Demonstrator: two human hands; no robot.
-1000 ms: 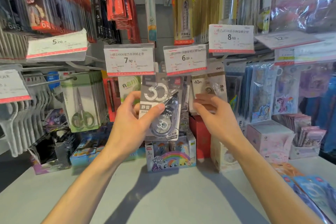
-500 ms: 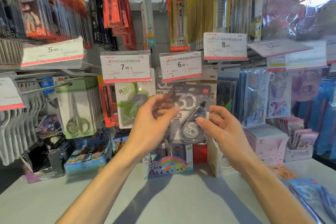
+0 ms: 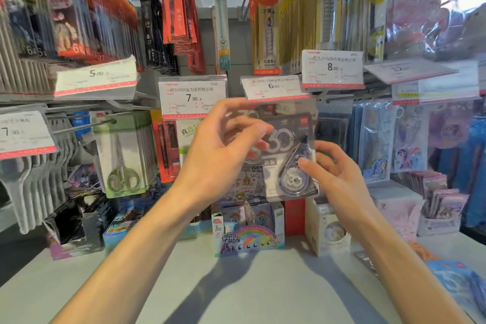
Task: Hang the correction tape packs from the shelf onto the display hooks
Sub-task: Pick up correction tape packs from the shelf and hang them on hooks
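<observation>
A grey correction tape pack (image 3: 285,150), marked with a large "30", is held upright just below the 6.00 price tag (image 3: 273,87). My left hand (image 3: 223,155) pinches its upper left edge with the thumb in front, and its index finger is lifted toward the tag. My right hand (image 3: 339,181) grips the lower right side, thumb on the clear blister. The tag hides the pack's top and the hook, so I cannot tell whether it hangs on it. Several blue packs (image 3: 457,284) lie on the shelf at the lower right.
A green tape pack (image 3: 190,130) hangs under the 7.90 tag (image 3: 193,97). Scissors packs (image 3: 123,155) hang further left. A rainbow pony box (image 3: 249,239) and other boxes stand at the back of the grey shelf (image 3: 223,292). Hooks with pens crowd the space above.
The pack has moved right and up, from below the 7.90 tag to under the 6.00 tag. My right hand has come onto its right side.
</observation>
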